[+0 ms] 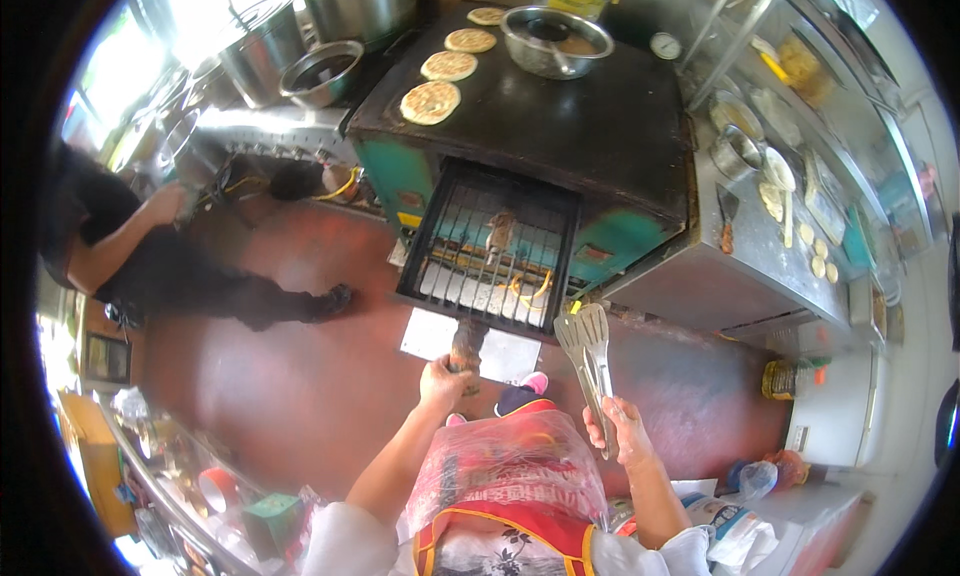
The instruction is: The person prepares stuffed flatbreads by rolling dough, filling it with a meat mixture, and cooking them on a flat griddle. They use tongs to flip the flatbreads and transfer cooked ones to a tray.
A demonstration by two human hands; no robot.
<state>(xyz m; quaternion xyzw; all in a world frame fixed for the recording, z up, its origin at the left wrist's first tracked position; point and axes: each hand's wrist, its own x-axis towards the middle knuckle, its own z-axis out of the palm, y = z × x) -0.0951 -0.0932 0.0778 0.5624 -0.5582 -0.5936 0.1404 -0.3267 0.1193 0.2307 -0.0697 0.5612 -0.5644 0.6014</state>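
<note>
My left hand [442, 382] grips the dark, wrapped handle [468, 345] of a black wire-rack drawer [427, 295]. The rack is pulled out from the front of a green oven [394, 175] with a black griddle top [540, 126], and the floor shows between its bars. In my right hand [621, 428] is a pair of metal tongs [589, 351] with slotted, spatula-like ends, held upright just right of the rack's front corner. Several browned round flatbreads [430, 103] lie in a row along the griddle's left side. A steel bowl [557, 47] with a utensil stands behind them, toward the right.
To the right, a steel counter [709, 276] bears a wooden-handled scraper [727, 220], a pot [735, 154] and small dough rounds [819, 266]. Another person [142, 253] in dark clothes stands at left, one leg reaching toward the oven. A cluttered shelf [202, 463] fills the lower left.
</note>
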